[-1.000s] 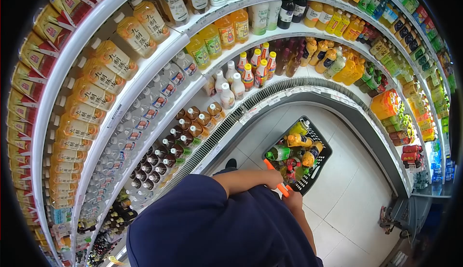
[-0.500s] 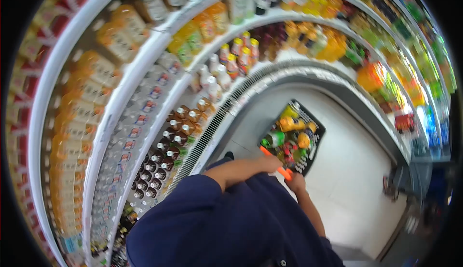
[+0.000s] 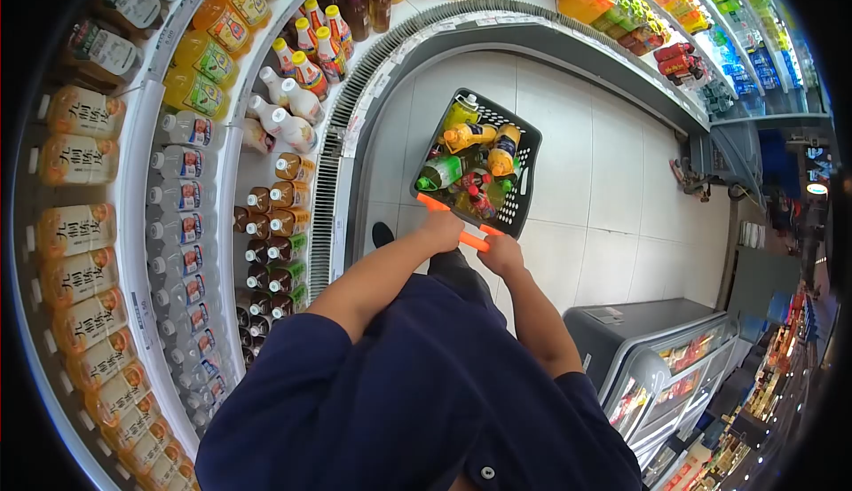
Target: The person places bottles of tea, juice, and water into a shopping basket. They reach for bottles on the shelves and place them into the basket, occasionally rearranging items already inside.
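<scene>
A black basket (image 3: 525,167) filled with several drink bottles, yellow, green and red, hangs or stands in front of my body, over the tiled floor. Its orange handle (image 3: 475,242) lies along the edge nearest me. My left hand (image 3: 441,229) is closed round the handle's left part. Close beside it, my right hand (image 3: 503,254) grips the right part, fingers curled and partly hidden. Among the contents are a green-labelled bottle (image 3: 441,172) and an orange-yellow bottle (image 3: 504,151).
Curved drink shelves (image 3: 138,180) run along the left and across the top. A dark shelf base (image 3: 355,163) borders the floor. A grey glass-topped cooler (image 3: 652,340) stands at lower right. A dark shoe (image 3: 382,235) shows left of my hands.
The view has turned and shifted, so the basket appears higher and farther left, and the cooler has come into view at lower right. Both hands still hold the handle.
</scene>
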{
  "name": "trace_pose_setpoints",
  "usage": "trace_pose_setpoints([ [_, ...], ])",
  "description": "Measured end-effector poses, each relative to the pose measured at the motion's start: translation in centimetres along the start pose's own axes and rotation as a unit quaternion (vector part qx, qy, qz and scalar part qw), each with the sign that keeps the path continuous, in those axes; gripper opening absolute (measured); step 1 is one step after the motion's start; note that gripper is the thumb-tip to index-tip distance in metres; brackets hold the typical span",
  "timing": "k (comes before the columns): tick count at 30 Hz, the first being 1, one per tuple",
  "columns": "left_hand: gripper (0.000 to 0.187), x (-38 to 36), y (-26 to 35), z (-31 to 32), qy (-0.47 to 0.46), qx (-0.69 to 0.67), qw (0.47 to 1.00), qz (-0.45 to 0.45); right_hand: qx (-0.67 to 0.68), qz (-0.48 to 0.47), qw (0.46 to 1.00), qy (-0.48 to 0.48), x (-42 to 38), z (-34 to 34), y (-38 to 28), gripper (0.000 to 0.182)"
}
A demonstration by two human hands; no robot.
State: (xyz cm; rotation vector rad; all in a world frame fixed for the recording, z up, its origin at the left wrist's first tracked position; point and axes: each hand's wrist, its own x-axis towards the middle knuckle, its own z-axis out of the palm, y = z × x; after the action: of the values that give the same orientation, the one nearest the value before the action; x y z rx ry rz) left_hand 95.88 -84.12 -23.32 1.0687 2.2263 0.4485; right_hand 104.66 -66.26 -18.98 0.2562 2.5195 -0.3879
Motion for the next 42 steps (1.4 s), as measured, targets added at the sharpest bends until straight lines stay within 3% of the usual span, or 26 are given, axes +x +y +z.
trace_pose_setpoints([
  [11,0.009,-8.1,1.4,5.0,0.064,0.007,0.998,-0.020,-0.011,-0.086,0.996,-0.020,-5.6,5.8,-1.5,0.020],
  [15,0.010,-11.9,4.1,7.1,0.087,0.002,0.994,-0.066,-0.004,-0.125,0.992,-0.020,-8.5,7.4,-1.3,0.022],
  [22,0.011,-15.7,9.2,12.7,0.135,-0.051,0.983,-0.111,-0.099,-0.193,0.971,-0.102,-12.3,7.4,0.4,0.024],
  [27,0.011,-15.2,12.5,15.7,0.149,-0.078,0.978,-0.126,-0.146,-0.248,0.952,-0.105,-13.2,6.7,3.7,0.024],
  [32,0.014,-15.0,14.4,15.3,0.078,-0.116,0.981,-0.137,-0.166,-0.250,0.949,-0.091,-13.5,6.7,5.3,0.026],
  [42,0.019,-15.4,14.0,14.2,0.070,-0.111,0.984,-0.122,-0.136,-0.188,0.971,-0.055,-14.7,6.6,4.3,0.029],
])
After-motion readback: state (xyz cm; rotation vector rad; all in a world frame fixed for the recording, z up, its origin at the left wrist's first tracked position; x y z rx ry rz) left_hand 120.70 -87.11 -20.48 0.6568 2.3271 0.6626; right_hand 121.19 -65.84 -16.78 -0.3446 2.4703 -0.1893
